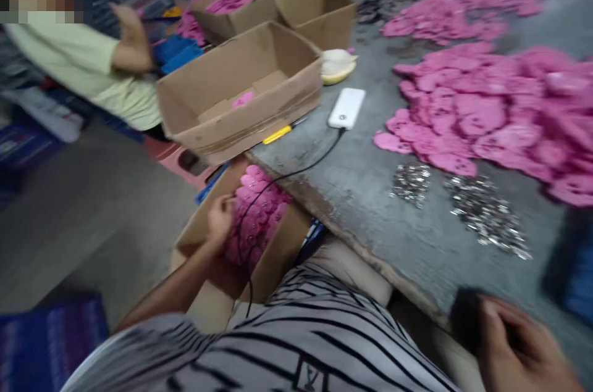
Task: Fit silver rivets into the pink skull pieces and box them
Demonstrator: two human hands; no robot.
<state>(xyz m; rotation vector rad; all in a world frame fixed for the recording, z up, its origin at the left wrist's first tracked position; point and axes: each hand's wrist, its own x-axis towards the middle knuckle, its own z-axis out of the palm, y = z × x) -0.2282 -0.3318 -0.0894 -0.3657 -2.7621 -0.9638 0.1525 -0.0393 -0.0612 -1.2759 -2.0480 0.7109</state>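
Your left hand (221,219) is at the pink pieces (259,213) in the low box (282,250), beside the table (361,194); its grip cannot be made out. Your right hand (519,342), well apart, is curled near the table's edge; whether it holds anything cannot be told. A black cable (296,173) from the white power bank (346,108) hangs across the low box's opening. A carton (259,114) and yellow-handled tool (277,134) stand nearby.

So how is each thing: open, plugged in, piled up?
Lower cardboard box: open, pink pieces inside
Long cardboard box: open, pink bit inside
Small cardboard box: open
Rear cardboard box: open, holding pink pieces
White power bank: cable attached
Tabletop pink pieces: heaped
Metal pieces: two piles
Left hand: bent, at pink pieces
Right hand: curled, contents unclear
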